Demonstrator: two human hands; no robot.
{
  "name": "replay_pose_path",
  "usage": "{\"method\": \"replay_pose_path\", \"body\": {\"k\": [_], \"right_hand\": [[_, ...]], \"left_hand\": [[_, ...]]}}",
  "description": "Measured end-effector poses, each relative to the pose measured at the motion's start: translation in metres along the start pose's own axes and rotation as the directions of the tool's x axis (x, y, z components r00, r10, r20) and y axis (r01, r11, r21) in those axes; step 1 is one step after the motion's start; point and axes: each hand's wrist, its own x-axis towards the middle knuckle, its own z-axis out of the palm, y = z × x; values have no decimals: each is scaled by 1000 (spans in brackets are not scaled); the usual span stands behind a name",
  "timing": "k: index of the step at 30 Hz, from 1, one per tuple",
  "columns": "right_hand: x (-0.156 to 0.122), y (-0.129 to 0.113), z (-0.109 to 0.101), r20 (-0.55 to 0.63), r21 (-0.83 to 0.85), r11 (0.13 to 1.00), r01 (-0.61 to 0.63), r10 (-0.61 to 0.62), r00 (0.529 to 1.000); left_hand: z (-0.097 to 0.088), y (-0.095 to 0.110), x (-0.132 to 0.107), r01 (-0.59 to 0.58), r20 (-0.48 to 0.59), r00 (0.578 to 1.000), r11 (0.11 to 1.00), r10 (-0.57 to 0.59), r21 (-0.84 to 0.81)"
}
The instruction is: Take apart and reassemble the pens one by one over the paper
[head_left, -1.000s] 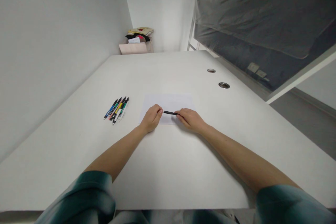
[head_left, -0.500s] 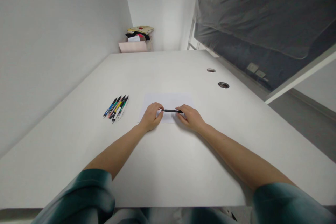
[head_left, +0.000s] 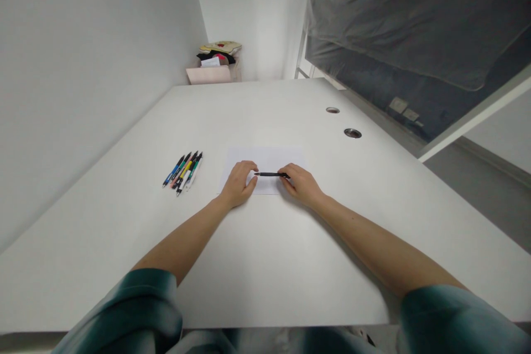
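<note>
A slim black pen (head_left: 269, 174) lies level above a white sheet of paper (head_left: 265, 155), its pointed end towards the left. My right hand (head_left: 303, 183) has its fingers closed round the pen's right end. At the pointed end is my left hand (head_left: 238, 183), thumb and forefinger curved a little apart with the tip between them. Whether those fingers touch the tip is too small to tell. Both hands are over the paper's lower part and hide its lower corners in part.
Several pens (head_left: 182, 173) in mixed colours lie bunched on the white table (head_left: 257, 265), left of the paper. Two round cable holes (head_left: 352, 133) are set near the right edge. A pink box (head_left: 208, 75) with cloth items stands beyond the far edge.
My right fingers have closed further round the pen's right end. At the tip, my left finger and thumb look slightly more apart. The pen stays nearly in place.
</note>
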Motion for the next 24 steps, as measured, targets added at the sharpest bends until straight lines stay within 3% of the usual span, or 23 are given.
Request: {"method": "replay_pose_path", "body": {"k": [9,16,24], "right_hand": [[-2,2,1,-51,-33,999,2,-4,999],[0,2,1,-23,-41,999,25,-26,999],[0,2,1,-14,-39,999,15,-16,1000]], "left_hand": [[1,1,0,-6,-2,1000,999,6,37],[1,-1,0,51,20,998,996,-53,76],[1,2,0,-5,-10,1000,998,5,61]]}}
